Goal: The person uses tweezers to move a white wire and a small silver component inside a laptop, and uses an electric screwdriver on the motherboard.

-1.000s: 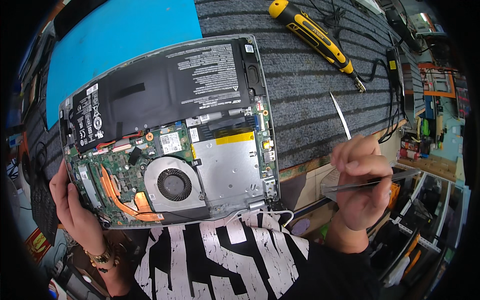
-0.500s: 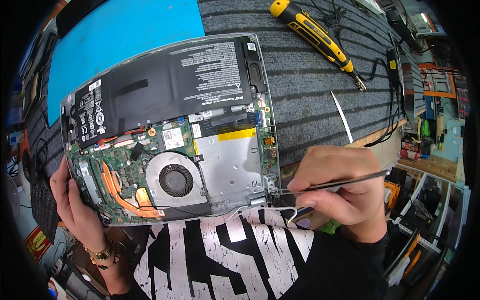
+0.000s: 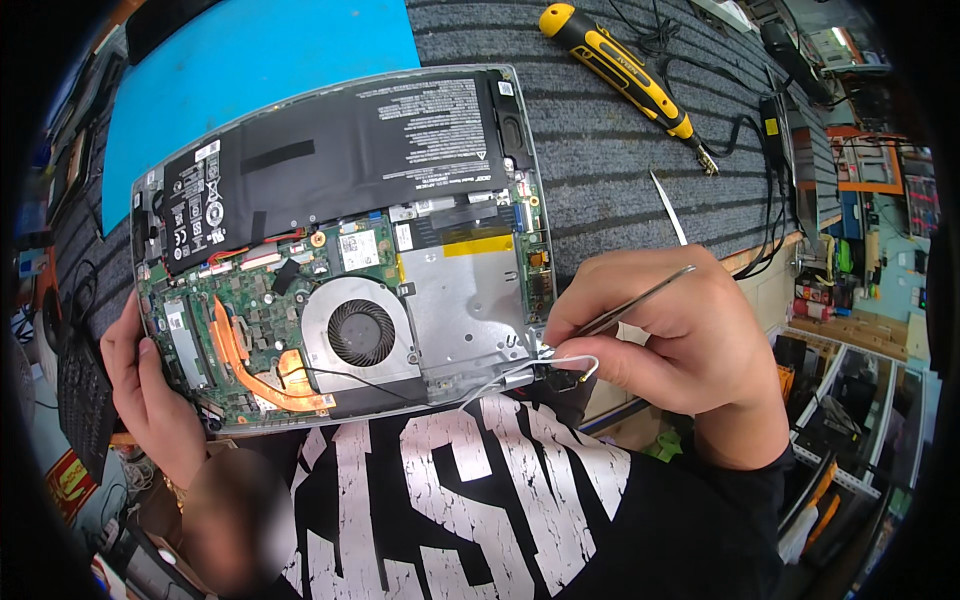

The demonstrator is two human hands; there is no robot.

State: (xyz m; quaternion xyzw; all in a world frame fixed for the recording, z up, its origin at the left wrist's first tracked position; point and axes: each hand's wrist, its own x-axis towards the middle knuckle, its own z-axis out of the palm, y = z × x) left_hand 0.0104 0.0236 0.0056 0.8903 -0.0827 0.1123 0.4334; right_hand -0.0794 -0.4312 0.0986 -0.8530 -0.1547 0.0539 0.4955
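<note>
An opened laptop base (image 3: 470, 295) is tilted in front of me, its insides facing up. My left hand (image 3: 155, 400) grips its left edge, thumb on top, other fingers partly hidden beneath. My right hand (image 3: 680, 340) pinches dark metal tweezers (image 3: 643, 299) at the laptop's near right corner. Their tips are hidden by my fingers and the parts there. A thin white cable (image 3: 495, 380) runs from that corner and loops beside my right thumb. Inside the laptop show a black battery (image 3: 330, 165), a round fan (image 3: 362, 332), a green circuit board (image 3: 265, 290) and a copper heat pipe (image 3: 232, 345).
A blue mat (image 3: 260, 50) lies under the laptop's far side on a grey striped bench cover (image 3: 590, 190). A yellow-black electric screwdriver (image 3: 625, 75) and a thin white strip (image 3: 668, 208) lie to the right. Black cables (image 3: 775, 190) run along the bench's right side.
My right hand has shifted slightly left and up, with the tweezers now tilted more steeply. The laptop has moved slightly up and right in view. The white cable's loop has shifted.
</note>
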